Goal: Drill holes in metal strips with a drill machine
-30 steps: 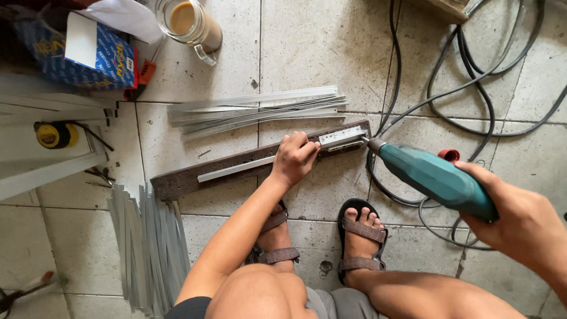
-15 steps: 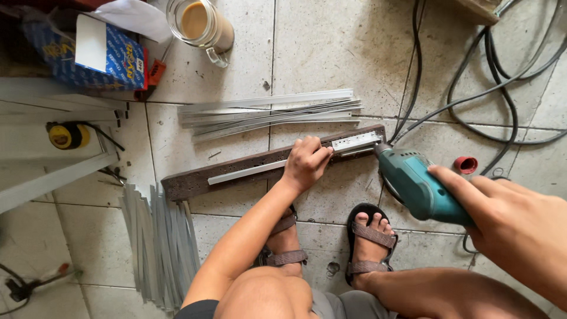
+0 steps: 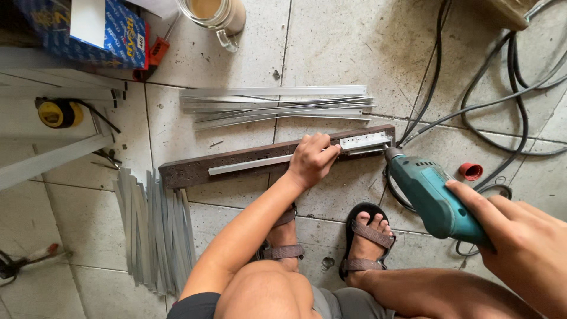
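Note:
My left hand (image 3: 311, 159) presses a thin aluminium strip (image 3: 248, 165) onto a dark wooden plank (image 3: 195, 170) on the tiled floor. At the strip's right end sits a pale perforated metal piece (image 3: 365, 141). My right hand (image 3: 520, 245) grips a teal electric drill (image 3: 431, 198), whose nose points at that right end of the plank. My sandalled feet (image 3: 363, 239) rest just below the plank.
A pile of aluminium strips (image 3: 277, 104) lies beyond the plank, another bundle (image 3: 155, 230) at lower left. Black cables (image 3: 502, 94) loop at right near a red cap (image 3: 471, 171). A glass mug (image 3: 215, 13), blue box (image 3: 112, 32) and yellow tape measure (image 3: 58, 113) sit at upper left.
My right hand has brought the drill leftward and closer, up to the right end of the plank. My left hand stays on the strip.

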